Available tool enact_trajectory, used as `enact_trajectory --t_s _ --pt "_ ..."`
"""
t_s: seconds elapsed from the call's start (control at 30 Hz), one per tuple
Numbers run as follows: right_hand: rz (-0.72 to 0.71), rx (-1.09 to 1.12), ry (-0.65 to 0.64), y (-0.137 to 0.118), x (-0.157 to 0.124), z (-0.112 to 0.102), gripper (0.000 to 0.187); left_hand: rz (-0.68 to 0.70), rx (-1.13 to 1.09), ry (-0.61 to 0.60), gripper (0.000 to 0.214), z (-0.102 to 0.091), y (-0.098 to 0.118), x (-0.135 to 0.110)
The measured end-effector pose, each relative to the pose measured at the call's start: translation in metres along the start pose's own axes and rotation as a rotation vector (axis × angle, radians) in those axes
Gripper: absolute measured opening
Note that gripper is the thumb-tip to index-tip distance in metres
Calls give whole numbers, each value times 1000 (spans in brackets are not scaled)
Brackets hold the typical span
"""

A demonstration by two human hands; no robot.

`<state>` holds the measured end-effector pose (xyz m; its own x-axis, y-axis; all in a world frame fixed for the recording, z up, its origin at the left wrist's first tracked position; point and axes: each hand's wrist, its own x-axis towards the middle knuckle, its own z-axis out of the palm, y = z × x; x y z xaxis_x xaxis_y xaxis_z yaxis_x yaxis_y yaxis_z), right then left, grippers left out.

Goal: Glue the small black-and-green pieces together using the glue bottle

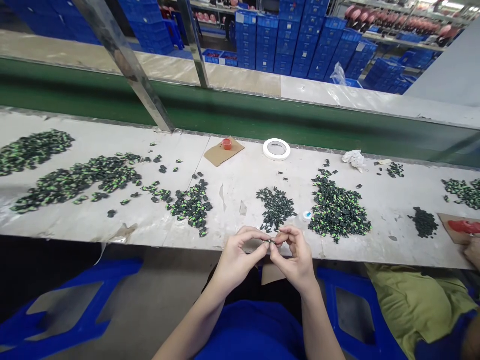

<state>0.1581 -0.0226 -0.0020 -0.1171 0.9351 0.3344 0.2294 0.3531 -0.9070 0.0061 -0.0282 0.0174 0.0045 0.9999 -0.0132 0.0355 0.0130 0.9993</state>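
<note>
My left hand [243, 250] and my right hand [294, 252] meet at the table's front edge. Between their fingertips is a small black-and-green part [270, 241], pinched from both sides; its exact kind is too small to make out. Just beyond my fingers lies a pile of small black pieces [275, 206]. To the right of it spreads a larger heap of black-and-green parts [339, 207], with a small bottle with a blue tip [307, 216] at its left side. Another scatter of black-and-green parts [193, 205] lies to the left.
A roll of white tape [276, 149] and a red cup [227, 144] on cardboard [217, 156] stand at the back, near crumpled tissue [353, 159]. More heaps [82, 177] extend left. At far right, a co-worker's hand [473, 252] is by a red object [464, 226]. Blue stools [352, 305] flank me.
</note>
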Motion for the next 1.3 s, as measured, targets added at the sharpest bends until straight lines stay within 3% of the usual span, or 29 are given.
enact_trajectory --t_s 0.13,0.2,0.27,0.33,0.4,0.47,0.53,0.63,0.73,0.87,0.97,1.13,1.3 --pt "5 5 -10 -5 -9 -12 34 10 17 -144 14 2 -1 -4" --pt "13 -48 52 -5 -14 -24 31 26 74 -180 26 -3 -1 -6" --pt "10 -130 261 -1 -13 -38 24 81 213 -106 34 -15 -4 -8" --pt "3 -229 625 7 -7 -55 21 158 431 77 27 -35 -10 -9" --pt "19 -321 807 15 1 -69 25 213 669 282 16 -58 -18 -11" --pt "17 -447 755 22 8 -78 34 217 858 406 17 -79 -26 -12" --pt "-28 -612 603 28 11 -80 46 211 976 441 19 -92 -33 -12" --pt "-109 -791 390 36 12 -72 60 215 1046 393 22 -98 -39 -9" --pt "-125 -830 285 44 14 -60 56 217 1073 328 25 -95 -43 -4" --pt "-113 -750 293 48 20 -51 39 262 1072 312 32 -90 -46 3" --pt "-18 -543 313 44 18 -48 33 320 998 301 31 -82 -45 10" --pt "212 -110 398 36 5 -43 39 363 796 238 21 -52 -46 30" --pt "181 -21 563 35 -1 -40 38 344 637 230 11 -30 -44 39"
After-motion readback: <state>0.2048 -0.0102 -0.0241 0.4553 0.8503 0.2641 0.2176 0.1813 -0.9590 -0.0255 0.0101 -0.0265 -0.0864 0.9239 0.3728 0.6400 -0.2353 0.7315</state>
